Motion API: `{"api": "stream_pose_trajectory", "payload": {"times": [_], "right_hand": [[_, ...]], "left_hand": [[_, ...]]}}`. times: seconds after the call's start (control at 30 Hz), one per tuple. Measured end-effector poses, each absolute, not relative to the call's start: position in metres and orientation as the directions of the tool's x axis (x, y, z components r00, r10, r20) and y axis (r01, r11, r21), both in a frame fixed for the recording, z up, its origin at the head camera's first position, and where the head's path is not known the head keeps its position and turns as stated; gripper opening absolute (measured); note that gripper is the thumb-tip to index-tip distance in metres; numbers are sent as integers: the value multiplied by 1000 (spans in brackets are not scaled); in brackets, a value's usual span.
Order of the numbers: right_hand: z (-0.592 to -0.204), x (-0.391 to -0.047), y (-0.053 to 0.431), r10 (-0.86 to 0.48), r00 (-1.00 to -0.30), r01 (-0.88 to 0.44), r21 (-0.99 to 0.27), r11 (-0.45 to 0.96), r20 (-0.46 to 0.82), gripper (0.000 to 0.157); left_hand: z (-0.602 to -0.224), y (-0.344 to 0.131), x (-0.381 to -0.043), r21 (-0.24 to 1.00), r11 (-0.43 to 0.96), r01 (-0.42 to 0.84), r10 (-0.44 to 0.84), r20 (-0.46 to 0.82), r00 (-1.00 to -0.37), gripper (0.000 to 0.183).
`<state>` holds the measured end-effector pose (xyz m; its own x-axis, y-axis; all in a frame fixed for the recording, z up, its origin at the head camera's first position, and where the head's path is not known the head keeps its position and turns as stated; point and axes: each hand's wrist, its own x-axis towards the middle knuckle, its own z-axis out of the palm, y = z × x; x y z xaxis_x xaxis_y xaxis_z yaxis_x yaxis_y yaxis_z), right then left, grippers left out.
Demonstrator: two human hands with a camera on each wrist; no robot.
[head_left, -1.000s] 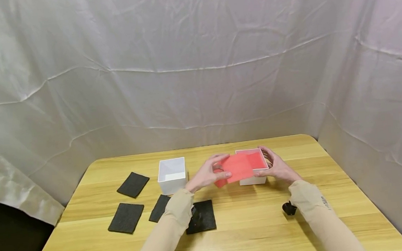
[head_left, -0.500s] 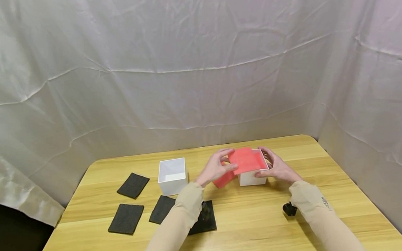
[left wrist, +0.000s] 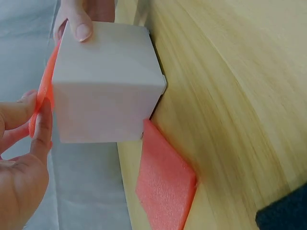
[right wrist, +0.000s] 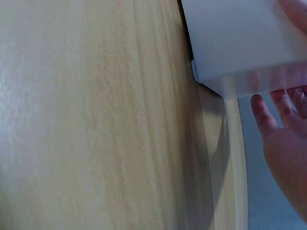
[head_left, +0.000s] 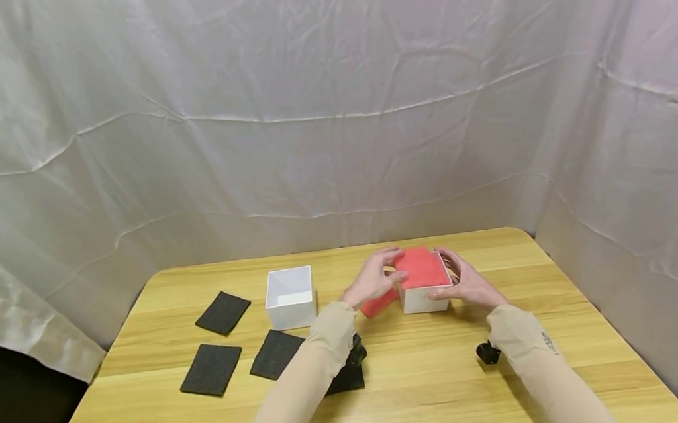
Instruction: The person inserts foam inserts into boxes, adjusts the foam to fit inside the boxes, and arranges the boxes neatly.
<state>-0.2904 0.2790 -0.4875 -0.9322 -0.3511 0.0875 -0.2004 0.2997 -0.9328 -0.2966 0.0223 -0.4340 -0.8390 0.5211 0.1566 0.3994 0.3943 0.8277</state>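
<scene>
Black squares [head_left: 223,312]: four, lying flat on the left part of the wooden table [head_left: 426,404], perhaps set aside to leave room for the hands
Left white box [head_left: 293,316]: upright, open at the top, to the right of the far square, its inner floor showing
Left hand [head_left: 374,277]: thumb and fingers clamped on the left edge of the red sheet [head_left: 421,269], likely held there so the rest can lie over the opening
Loose red piece [head_left: 380,303]: on the table at the near left foot of the right white box [head_left: 426,301]; whether its tip touches the box is hard to tell
Red sheet: across the top of the right white box, its near edge along the near rim, its far left part jutting past the rim
Right hand [head_left: 467,282]: clamped on the right white box, thumb on the near wall, fingers along the right wall, probably to keep it from sliding
Hidden by the left sleeve [head_left: 305,393]: much of the nearest right square and a corner of its neighbour
Under the red sheet: the inside of the right white box, contents unclear
Right wrist view: the thumb is cut off at the right
</scene>
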Motion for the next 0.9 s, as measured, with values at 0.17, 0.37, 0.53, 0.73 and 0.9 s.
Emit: {"api": "stream_pose_trajectory", "payload": {"times": [0.17,0.37,0.53,0.73,0.9], "right_hand": [[-488,-290,279,-353,-932,-196,-933,302,81,106],[-488,-291,280,-341,-937,-189,-930,315,75,108],[-487,-290,279,-342,-937,-188,-932,311,74,108],[-487,-290,279,-349,-934,-189,-933,308,74,108],[-488,-291,280,-346,-935,-187,-931,313,72,107]], "left_hand": [[-436,27,-297,821,406,400,520,152,-840,48],[-436,31,-298,822,402,404,521,157,-839,48],[-436,34,-300,822,398,407,531,156,-833,48],[-436,38,-301,799,426,426,545,149,-825,48],[-434,40,-299,769,460,445,563,135,-815,49]]}}
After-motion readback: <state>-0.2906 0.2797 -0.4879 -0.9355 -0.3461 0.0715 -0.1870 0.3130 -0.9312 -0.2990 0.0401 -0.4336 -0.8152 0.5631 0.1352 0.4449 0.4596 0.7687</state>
